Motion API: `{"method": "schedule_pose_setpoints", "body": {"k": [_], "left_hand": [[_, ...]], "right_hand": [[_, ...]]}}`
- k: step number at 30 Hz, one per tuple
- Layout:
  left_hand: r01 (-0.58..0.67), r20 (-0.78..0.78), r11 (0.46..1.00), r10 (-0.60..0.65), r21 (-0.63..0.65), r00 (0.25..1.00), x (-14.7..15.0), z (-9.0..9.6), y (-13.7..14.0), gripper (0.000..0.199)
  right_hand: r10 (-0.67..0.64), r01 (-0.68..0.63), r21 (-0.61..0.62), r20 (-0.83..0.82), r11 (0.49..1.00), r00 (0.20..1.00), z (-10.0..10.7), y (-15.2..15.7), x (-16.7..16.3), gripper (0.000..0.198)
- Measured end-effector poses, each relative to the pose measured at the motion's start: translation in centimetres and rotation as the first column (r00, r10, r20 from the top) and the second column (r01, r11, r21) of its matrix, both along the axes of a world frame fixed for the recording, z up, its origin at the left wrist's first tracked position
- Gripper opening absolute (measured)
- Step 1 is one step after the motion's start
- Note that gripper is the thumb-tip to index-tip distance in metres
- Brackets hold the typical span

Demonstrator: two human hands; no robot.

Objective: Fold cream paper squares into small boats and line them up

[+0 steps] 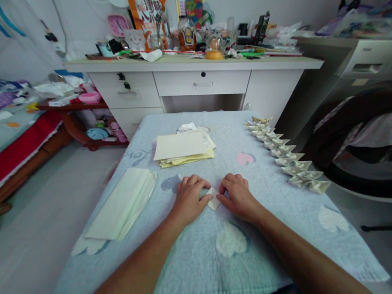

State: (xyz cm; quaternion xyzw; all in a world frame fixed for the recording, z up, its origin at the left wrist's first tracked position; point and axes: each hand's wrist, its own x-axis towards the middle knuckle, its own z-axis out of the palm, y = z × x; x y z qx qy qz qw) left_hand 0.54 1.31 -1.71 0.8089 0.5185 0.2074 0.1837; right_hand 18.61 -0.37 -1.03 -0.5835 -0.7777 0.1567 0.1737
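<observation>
A small piece of folded white paper [212,199] lies on the cloth between my two hands. My left hand [190,196] has its thumb and fingertips closed on the paper's left side. From the other side my right hand [237,194] pinches at the paper's right edge, fingers curled. Beyond my left hand sits a stack of cream paper sheets [180,145]. To its near left lies a pale green-white pile of longer paper [123,204]. Along the right side runs a row of folded paper boats [289,157], several of them close together.
A light blue cloth with heart shapes [198,259] covers the table. Crumpled white paper [186,127] rests behind the stack. Past the far edge stands a white desk [204,82] crowded with jars and packets. A front-loading washing machine [375,90] is at right, a bed [3,141] at left.
</observation>
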Motion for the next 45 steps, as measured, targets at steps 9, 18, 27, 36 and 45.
{"method": "schedule_pose_setpoints", "body": {"k": [9, 18, 27, 36, 45], "left_hand": [[0.124, 0.254, 0.989, -0.099, -0.085, 0.962, -0.3, 0.7, 0.3, 0.015], [0.141, 0.518, 0.954, 0.018, -0.265, 0.855, -0.4, 0.8, 0.1, 0.022], [0.141, 0.52, 0.948, 0.028, -0.284, 0.854, -0.4, 0.9, 0.1, 0.023], [0.122, 0.53, 0.959, 0.034, -0.256, 0.848, -0.5, 1.1, 0.1, 0.024], [0.154, 0.582, 0.955, 0.024, -0.254, 0.813, -0.1, 1.3, -0.3, 0.018]], "right_hand": [[0.101, -0.08, 0.097, -0.24, 0.992, 0.966, 0.4, -0.1, 0.4, 0.008], [0.211, -0.184, 0.106, -0.387, 0.977, 0.897, 1.0, 0.1, 0.6, 0.013], [0.124, -0.134, 0.016, -0.504, 0.991, 0.855, 0.7, 0.3, 0.6, 0.015], [0.113, -0.151, -0.021, -0.562, 0.988, 0.819, 0.1, 0.3, 0.6, 0.013], [0.163, -0.181, 0.023, -0.554, 0.983, 0.816, 0.8, 0.1, 0.4, 0.023]]}}
